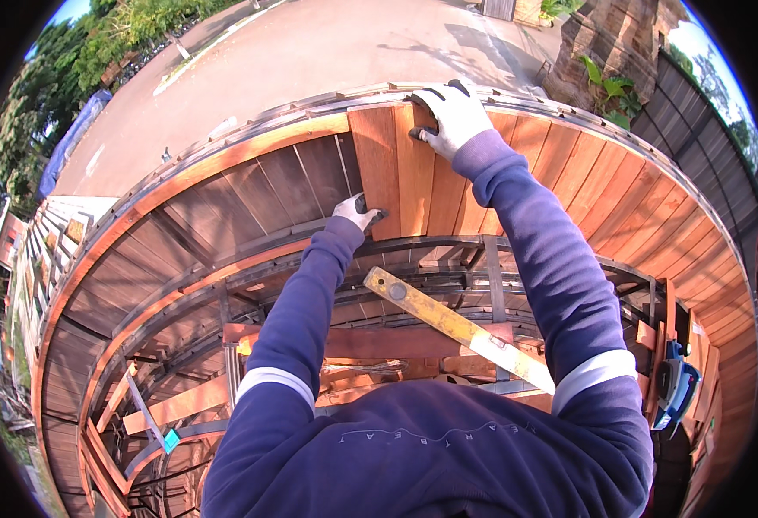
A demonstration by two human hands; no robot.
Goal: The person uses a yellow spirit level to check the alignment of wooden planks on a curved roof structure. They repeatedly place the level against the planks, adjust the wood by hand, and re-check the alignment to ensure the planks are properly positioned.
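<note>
Reddish wooden boards stand side by side along a curved frame. My left hand (pixel 359 212), in a white glove with dark fingertips, is closed at the lower left edge of the end board (pixel 374 164), its thumb toward the wood. Higher and to the right, my right hand (pixel 455 116), gloved alike, curls over the upper ends of the boards. Its thumb lies against the neighbouring board (pixel 414 177); some fingertips are hidden beyond the top edge. Below my hands, a yellow spirit level (pixel 431 309) rests at a slant between my forearms.
Fitted boards (pixel 603 186) continue around to the right. Darker panels (pixel 258 194) show through the open frame at left. A blue power tool (pixel 676 384) sits at the right, and a teal-handled square (pixel 171 440) at the lower left. Beyond lies a paved yard (pixel 310 56).
</note>
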